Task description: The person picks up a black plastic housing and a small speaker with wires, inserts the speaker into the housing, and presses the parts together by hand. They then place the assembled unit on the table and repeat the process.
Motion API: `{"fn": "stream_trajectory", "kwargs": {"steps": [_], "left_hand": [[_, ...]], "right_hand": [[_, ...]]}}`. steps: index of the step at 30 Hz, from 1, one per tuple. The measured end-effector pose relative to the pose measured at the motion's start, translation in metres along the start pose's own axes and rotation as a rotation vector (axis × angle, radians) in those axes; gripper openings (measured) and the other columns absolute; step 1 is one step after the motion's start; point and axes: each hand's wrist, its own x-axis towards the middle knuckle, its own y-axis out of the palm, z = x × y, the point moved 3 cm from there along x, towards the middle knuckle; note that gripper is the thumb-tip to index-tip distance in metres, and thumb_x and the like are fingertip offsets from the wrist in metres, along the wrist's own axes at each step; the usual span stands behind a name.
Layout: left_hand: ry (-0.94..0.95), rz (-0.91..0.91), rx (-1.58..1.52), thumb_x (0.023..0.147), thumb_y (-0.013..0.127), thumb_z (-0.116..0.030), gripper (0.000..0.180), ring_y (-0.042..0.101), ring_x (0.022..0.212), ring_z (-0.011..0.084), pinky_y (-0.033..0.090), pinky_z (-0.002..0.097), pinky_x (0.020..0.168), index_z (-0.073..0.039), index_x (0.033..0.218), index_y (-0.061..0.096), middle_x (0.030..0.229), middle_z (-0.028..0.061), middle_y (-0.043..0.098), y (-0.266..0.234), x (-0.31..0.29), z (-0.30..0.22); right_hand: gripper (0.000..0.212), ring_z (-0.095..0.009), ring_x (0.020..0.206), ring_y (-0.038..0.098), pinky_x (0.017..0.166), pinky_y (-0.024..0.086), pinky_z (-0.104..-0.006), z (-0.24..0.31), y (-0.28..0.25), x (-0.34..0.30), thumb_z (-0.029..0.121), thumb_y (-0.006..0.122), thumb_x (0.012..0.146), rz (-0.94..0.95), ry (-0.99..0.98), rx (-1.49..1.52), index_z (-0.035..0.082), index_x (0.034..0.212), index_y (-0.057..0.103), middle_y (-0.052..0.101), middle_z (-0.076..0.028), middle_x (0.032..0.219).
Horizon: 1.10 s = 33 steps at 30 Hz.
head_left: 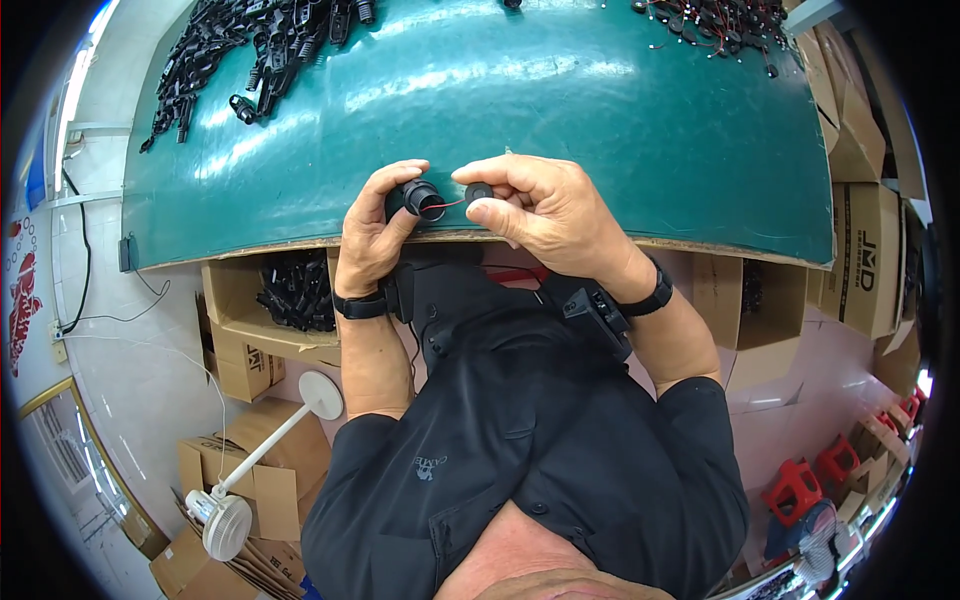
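Observation:
Over the near edge of the green table, my left hand (377,225) is closed round a black plastic cylindrical housing (424,199), whose round open end faces right. Between the fingertips of my right hand (545,207) is a small black disc (479,192), roughly level with the housing. A thin red wire (450,205) runs from the disc into the housing's open mouth. The two parts are a short gap apart. How far the wire goes inside is hidden.
Black plastic parts (280,45) are heaped at the table's far left, with one loose part (242,108) beside them. Small wired discs (725,25) lie at the far right. Below the table edge stand open cartons (235,310), one holding black parts. A white fan (227,525) stands lower left.

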Motion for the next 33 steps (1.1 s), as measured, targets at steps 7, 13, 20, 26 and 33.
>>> {"fn": "stream_trajectory", "kwargs": {"steps": [7,13,20,26,33], "left_hand": [[0.018,-0.027,0.044,0.099,0.074,-0.003,0.041,0.059,0.136,0.0273,0.044,0.0406,0.118,-0.001,0.139,0.063,0.143,0.0163,0.064,0.002,0.002,-0.002],[0.036,-0.026,0.071,0.097,0.074,0.000,0.040,0.060,0.134,0.0280,0.044,0.0410,0.118,-0.001,0.136,0.065,0.141,0.0164,0.066,0.002,0.002,-0.001],[0.038,-0.030,0.085,0.096,0.073,0.003,0.041,0.060,0.134,0.0280,0.044,0.0405,0.118,-0.001,0.135,0.065,0.141,0.0166,0.066,0.001,0.002,0.002],[0.020,-0.029,0.102,0.095,0.074,0.004,0.042,0.061,0.132,0.0272,0.045,0.0394,0.116,-0.001,0.136,0.066,0.141,0.0161,0.066,0.002,0.003,0.002],[0.022,-0.040,0.154,0.094,0.076,0.002,0.043,0.062,0.128,0.0259,0.047,0.0382,0.113,-0.001,0.136,0.066,0.137,0.0143,0.067,0.002,0.002,0.001]], "right_hand": [[0.029,-0.003,0.066,0.058,0.057,0.047,-0.0204,0.010,-0.008,-0.003,0.012,0.076,0.103,-0.053,0.029,-0.068,-0.002,0.127,0.073,0.065,0.002,0.082],[0.027,-0.002,0.066,0.057,0.056,0.045,-0.0206,0.011,-0.008,-0.005,0.010,0.076,0.102,-0.093,-0.030,-0.109,-0.003,0.126,0.074,0.065,0.003,0.078],[0.028,-0.006,0.067,0.054,0.059,0.045,-0.0244,0.015,-0.007,-0.006,0.006,0.078,0.097,-0.139,-0.120,-0.204,0.001,0.125,0.075,0.063,0.000,0.081],[0.028,-0.007,0.068,0.052,0.061,0.046,-0.0257,0.009,-0.002,-0.006,0.004,0.078,0.096,-0.155,-0.165,-0.201,0.005,0.124,0.075,0.062,-0.001,0.084],[0.030,-0.006,0.069,0.052,0.061,0.046,-0.0252,-0.006,0.002,-0.005,0.001,0.076,0.097,-0.112,-0.115,-0.143,0.005,0.127,0.072,0.062,0.000,0.087]]}}
